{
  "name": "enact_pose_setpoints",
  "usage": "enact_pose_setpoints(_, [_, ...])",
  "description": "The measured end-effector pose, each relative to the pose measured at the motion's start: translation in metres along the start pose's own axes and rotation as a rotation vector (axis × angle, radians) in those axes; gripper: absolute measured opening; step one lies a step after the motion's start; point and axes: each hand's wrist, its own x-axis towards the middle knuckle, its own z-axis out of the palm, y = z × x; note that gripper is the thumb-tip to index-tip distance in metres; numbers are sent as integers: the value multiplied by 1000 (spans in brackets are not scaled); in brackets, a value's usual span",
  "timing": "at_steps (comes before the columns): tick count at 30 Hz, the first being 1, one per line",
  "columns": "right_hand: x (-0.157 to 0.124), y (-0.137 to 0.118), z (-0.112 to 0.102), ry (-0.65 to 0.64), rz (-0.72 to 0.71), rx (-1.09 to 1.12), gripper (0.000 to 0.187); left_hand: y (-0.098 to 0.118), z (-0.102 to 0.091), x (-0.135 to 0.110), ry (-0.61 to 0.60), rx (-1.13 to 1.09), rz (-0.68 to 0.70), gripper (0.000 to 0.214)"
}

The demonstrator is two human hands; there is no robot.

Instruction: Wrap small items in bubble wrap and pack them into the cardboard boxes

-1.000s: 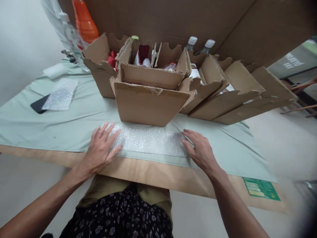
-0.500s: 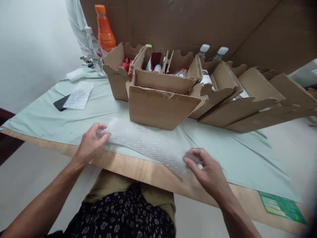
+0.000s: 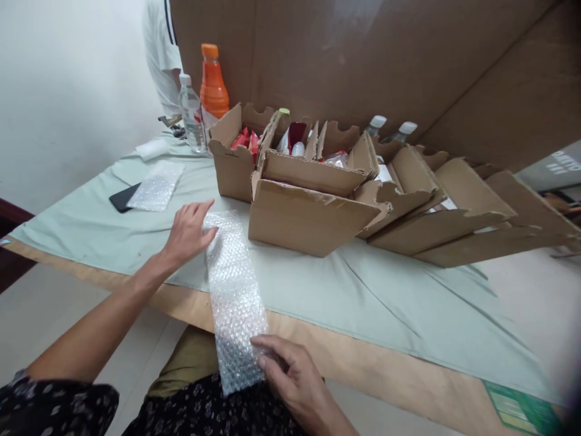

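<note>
In the head view, a bubble-wrap strip [image 3: 236,287] is overhanging the worktop [image 3: 385,357] between separated hands, the left hand [image 3: 187,233] is resting open at its far end, the right hand [image 3: 297,378] is pinching its near edge.

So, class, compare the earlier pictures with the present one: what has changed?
The long bubble-wrap strip, which lay sideways along the table edge, has turned: its right end swung toward the person and now reaches past the edge. The right hand came with that end; the left hand, which had pinched the other end, has straightened its fingers there. The boxes, bottles, phone and small bubble sheet stayed put.
</note>
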Motion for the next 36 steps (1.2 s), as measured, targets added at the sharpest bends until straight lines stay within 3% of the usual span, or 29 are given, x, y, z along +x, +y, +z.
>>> enact_pose_setpoints(2, [2,-9,-6,-43,75,154,29,9,-11,-49,-53,-230,113,47])
enact_pose_setpoints(4, [9,-20,-10,-58,125,330,33,21,-26,-99,-242,-521,172,55])
enact_pose_setpoints(6, [22,-29,-11,-42,118,484,38,35,-38,-135,-374,-699,151,79])
enact_pose_setpoints(8, [39,-37,-7,-33,90,589,42,49,-39,-152,-364,-693,33,90])
enact_pose_setpoints(11, [61,-43,1,-22,70,680,52,59,-23,-145,-213,-545,-224,61])
enact_pose_setpoints(14, [69,-42,0,56,14,572,68,56,-4,-125,-134,-444,-284,51])
enact_pose_setpoints(18, [64,-36,-14,170,-322,-50,58,43,9,-115,-127,-279,-211,63])
enact_pose_setpoints(21, [69,-32,-21,75,-586,-604,46,39,14,-119,-111,-181,-153,66])
enact_pose_setpoints(24, [83,-28,-18,-56,-676,-902,35,42,13,-124,19,-90,-50,66])
enact_pose_setpoints(27, [98,-26,-16,-90,-727,-941,25,48,7,-130,113,-66,97,64])
enact_pose_setpoints(30, [110,-28,-19,-120,-717,-900,21,48,6,-135,79,-100,231,53])
enact_pose_setpoints(34, [122,-14,-23,-131,-723,-778,16,35,23,-137,116,-97,317,38])
enact_pose_setpoints(36, [129,2,-23,-116,-781,-718,23,26,35,-140,121,-63,345,35])
